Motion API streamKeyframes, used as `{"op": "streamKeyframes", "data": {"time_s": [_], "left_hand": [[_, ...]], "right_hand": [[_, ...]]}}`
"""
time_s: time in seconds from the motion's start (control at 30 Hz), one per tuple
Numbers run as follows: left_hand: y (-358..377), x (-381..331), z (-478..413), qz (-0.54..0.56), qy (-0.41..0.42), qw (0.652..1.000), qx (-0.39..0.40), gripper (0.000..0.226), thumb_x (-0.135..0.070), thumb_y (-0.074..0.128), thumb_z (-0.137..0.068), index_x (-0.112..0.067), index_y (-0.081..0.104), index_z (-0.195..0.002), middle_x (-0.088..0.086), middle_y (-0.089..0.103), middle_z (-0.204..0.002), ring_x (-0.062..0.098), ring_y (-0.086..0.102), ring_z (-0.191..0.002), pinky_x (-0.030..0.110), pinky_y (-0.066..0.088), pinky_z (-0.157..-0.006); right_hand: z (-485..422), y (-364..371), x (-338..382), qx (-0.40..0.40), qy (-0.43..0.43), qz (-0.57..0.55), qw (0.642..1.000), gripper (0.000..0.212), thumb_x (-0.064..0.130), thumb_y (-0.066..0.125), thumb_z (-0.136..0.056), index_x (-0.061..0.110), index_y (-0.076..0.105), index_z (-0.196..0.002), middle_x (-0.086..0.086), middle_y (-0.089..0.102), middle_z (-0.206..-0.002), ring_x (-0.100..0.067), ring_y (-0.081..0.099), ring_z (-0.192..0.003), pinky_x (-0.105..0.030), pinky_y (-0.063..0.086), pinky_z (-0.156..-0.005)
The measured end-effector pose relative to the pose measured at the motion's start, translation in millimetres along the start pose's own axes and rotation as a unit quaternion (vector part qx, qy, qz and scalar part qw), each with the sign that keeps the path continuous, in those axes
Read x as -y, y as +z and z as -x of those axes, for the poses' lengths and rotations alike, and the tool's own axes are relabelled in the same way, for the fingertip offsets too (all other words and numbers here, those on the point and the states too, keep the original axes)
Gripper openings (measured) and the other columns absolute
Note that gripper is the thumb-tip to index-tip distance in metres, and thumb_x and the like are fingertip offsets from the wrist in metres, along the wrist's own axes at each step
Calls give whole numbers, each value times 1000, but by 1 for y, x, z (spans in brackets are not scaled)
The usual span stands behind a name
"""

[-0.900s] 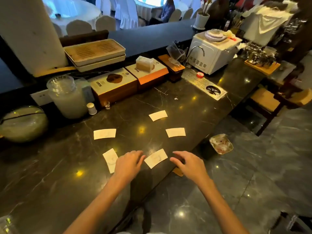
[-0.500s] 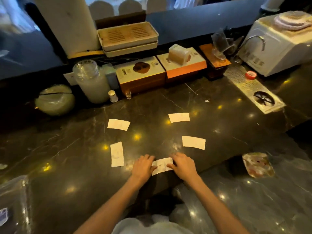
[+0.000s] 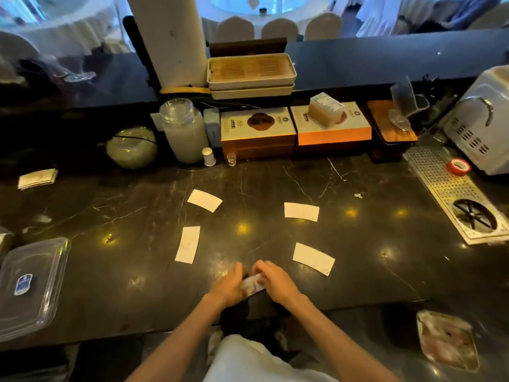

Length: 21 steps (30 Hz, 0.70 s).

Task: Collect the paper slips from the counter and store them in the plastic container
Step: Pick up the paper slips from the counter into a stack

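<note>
Both hands meet at the near edge of the dark marble counter (image 3: 371,271). My left hand (image 3: 230,285) and my right hand (image 3: 275,281) pinch one paper slip (image 3: 252,285) between them, and it is crumpled or folded. Several more pale slips lie flat farther out: one upper left (image 3: 204,200), one lower left (image 3: 188,244), one upper right (image 3: 301,211), one lower right (image 3: 314,258). The clear plastic container (image 3: 30,285) with its lid on sits at the far left near edge, well apart from my hands.
A stack of papers (image 3: 37,178) lies at the far left. Along the back stand a round jar (image 3: 132,146), a tall plastic jar (image 3: 183,130), two boxes (image 3: 294,130) and stacked trays (image 3: 250,74). A metal drip tray (image 3: 451,199) and white machine (image 3: 482,125) fill the right.
My hands have closed together on the nearest slip and lifted it at the counter's edge. The view has swung left, bringing the container into sight.
</note>
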<state>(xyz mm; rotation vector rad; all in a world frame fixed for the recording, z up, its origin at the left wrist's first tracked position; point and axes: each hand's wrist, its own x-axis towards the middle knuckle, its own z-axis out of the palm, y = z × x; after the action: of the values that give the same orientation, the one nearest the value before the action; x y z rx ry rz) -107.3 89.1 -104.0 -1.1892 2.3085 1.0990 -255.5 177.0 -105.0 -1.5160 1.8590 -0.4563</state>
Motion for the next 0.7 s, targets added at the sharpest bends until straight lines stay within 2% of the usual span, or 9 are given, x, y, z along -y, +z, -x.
{"op": "streamKeyframes", "data": {"time_s": [0.1, 0.17, 0.2, 0.3, 0.33, 0.4, 0.5, 0.6, 0.7], "left_hand": [[-5, -26, 10, 202, 28, 975, 89, 27, -16, 57, -94, -8, 55, -120, 13, 63, -110, 21, 62, -97, 35, 52, -84], [-5, -44, 12, 359, 2, 929, 87, 24, -13, 48, -100, -1, 57, -118, 16, 65, -102, 21, 63, -84, 30, 54, -73], [-4, -52, 12, 438, -23, 895, 79, 23, -10, 47, -100, 1, 55, -119, 16, 65, -96, 21, 63, -77, 29, 55, -67], [-8, -61, 9, 611, -65, 786, 67, 26, -11, 48, -99, -1, 53, -123, 16, 63, -87, 21, 62, -65, 30, 56, -57], [-11, -61, 8, 645, -66, 758, 69, 29, -18, 50, -100, -5, 53, -125, 17, 63, -89, 22, 62, -66, 31, 55, -58], [-18, -55, 7, 687, -59, 720, 82, 35, -39, 49, -99, -17, 53, -126, 17, 64, -92, 23, 62, -70, 32, 53, -62], [-27, -42, 1, 709, -41, 694, 114, 54, -57, 42, -95, -18, 50, -131, 17, 65, -90, 24, 62, -71, 32, 52, -63], [-32, -33, -3, 713, -51, 689, 122, 69, -64, 43, -89, -12, 47, -135, 17, 66, -90, 24, 62, -71, 32, 52, -64], [-35, -20, -6, 711, -70, 690, 113, 74, -65, 40, -90, -9, 44, -136, 17, 66, -89, 24, 62, -71, 31, 53, -63]], "right_hand": [[0, -31, 4, 39, -85, 3, 996, 22, 6, 51, -93, 19, 62, -107, -5, 62, -110, -22, 59, -102, -35, 49, -88], [-1, -50, 6, 11, -90, -19, 996, 22, 8, 51, -95, 18, 65, -108, -3, 63, -112, -17, 60, -105, -29, 49, -92], [-1, -59, 4, -32, -75, -47, 996, 23, 7, 51, -96, 16, 67, -110, -3, 65, -114, -15, 60, -108, -27, 48, -95], [3, -87, -27, -203, 63, -86, 973, 24, 6, 55, -96, 10, 68, -117, -5, 65, -119, -17, 60, -114, -30, 49, -99], [6, -94, -43, -223, 130, -57, 964, 24, 10, 57, -96, 11, 66, -118, -6, 63, -121, -20, 59, -115, -32, 50, -98], [16, -99, -73, -184, 254, 24, 949, 30, 22, 61, -95, 15, 61, -124, -7, 57, -128, -24, 53, -122, -35, 49, -99], [29, -87, -97, -125, 313, 45, 940, 45, 31, 69, -90, 18, 54, -130, -8, 48, -135, -27, 44, -128, -37, 45, -101], [30, -75, -104, -149, 326, -7, 933, 40, 27, 72, -88, 19, 53, -123, -9, 43, -135, -28, 41, -129, -38, 42, -103], [21, -73, -100, -190, 309, -84, 928, 32, 17, 70, -89, 17, 52, -115, -9, 51, -126, -30, 48, -123, -39, 46, -100]]}}
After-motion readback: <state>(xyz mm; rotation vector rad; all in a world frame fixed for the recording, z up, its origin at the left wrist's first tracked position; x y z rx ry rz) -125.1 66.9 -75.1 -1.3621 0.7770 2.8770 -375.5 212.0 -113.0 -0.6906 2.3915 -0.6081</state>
